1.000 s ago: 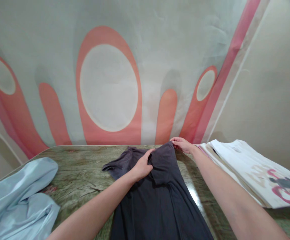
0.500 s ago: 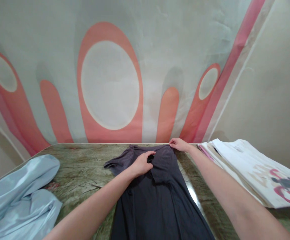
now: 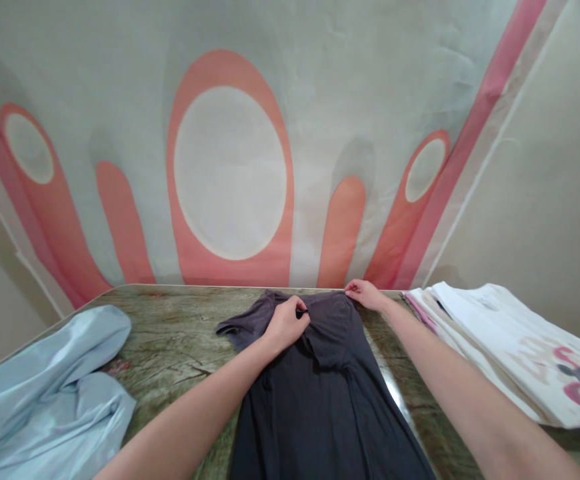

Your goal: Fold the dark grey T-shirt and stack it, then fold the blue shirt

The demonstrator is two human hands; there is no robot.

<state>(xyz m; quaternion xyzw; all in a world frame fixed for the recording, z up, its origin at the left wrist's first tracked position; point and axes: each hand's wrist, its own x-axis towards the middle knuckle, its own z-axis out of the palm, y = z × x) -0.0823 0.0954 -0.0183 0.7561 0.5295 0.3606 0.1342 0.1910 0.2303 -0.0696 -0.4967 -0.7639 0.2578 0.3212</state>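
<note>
A dark grey short-sleeved garment (image 3: 315,407) lies spread on the table, its shoulders toward the far edge and its lower part running out of the bottom of the view. My left hand (image 3: 289,325) pinches a bit of its cloth near the upper middle, thumb and fingertips together. At the garment's far right corner my right hand (image 3: 364,293) has the shoulder edge between thumb and fingers. One sleeve points out to the left; the other is folded in over the front.
A crumpled pale blue satin cloth (image 3: 70,393) covers the table's left side. On the right sits a stack of folded clothes, topped by a white printed shirt (image 3: 515,333). Behind the wood-patterned table (image 3: 180,333) rises a wall hanging (image 3: 230,173) with orange shapes.
My left hand has closed its thumb and fingers on the cloth, where they were apart before. My right hand keeps its hold at the corner. The whole view has shifted slightly.
</note>
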